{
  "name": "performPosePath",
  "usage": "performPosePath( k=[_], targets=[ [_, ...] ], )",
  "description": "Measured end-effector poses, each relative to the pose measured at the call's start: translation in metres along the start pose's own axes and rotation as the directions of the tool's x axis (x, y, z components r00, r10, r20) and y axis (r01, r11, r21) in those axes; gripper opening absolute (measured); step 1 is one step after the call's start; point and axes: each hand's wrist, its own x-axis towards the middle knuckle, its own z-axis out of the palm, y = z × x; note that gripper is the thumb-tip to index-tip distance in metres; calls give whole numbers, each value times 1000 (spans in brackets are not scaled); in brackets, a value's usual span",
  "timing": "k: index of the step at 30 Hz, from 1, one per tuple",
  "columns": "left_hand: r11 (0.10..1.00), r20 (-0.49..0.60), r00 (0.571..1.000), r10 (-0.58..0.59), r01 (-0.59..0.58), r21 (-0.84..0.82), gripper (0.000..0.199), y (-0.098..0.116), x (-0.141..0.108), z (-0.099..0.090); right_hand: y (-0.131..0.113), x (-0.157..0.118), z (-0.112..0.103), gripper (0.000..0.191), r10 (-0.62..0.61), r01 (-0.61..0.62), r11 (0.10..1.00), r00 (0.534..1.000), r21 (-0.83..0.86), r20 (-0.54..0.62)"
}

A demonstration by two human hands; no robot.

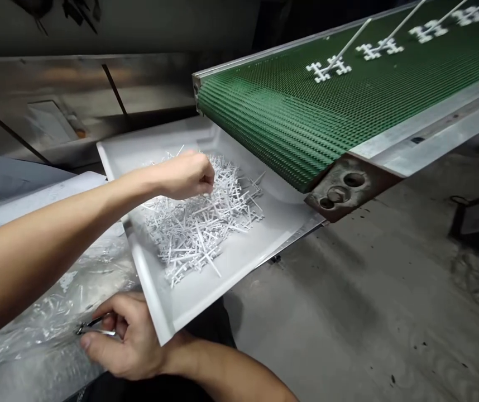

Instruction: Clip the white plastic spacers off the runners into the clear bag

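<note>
My left hand [191, 176] reaches over the white tray [260, 243], its fingers curled closed above a heap of thin white plastic pieces [206, 223]. Whatever those fingers hold, if anything, is hidden from this angle. Lower down, beside the tray's near left corner, my right hand [126, 335] grips a small metal nail clipper [92, 325] between thumb and fingers. The clipper's jaws point left, over a clear plastic bag [42, 324].
A green conveyor belt [273, 106] ends just over the tray's far right side. Several white branched plastic parts with long stems [327, 68] lie on it. White paper sheets [51, 192] rest left of the tray. A metal-faced panel [147, 84] runs behind.
</note>
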Motion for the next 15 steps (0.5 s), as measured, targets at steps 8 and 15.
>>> performPosePath(
  k=[8, 15],
  targets=[
    [1000, -235, 972, -4, 9, 21, 20, -1, -10, 16, 2, -1, 4, 51, -78, 79, 997, 996, 9, -39],
    [978, -299, 931, 209, -192, 87, 33, 51, 11, 49, -8, -1, -3, 47, 8, -7, 1000, 1000, -28, 28]
  ],
)
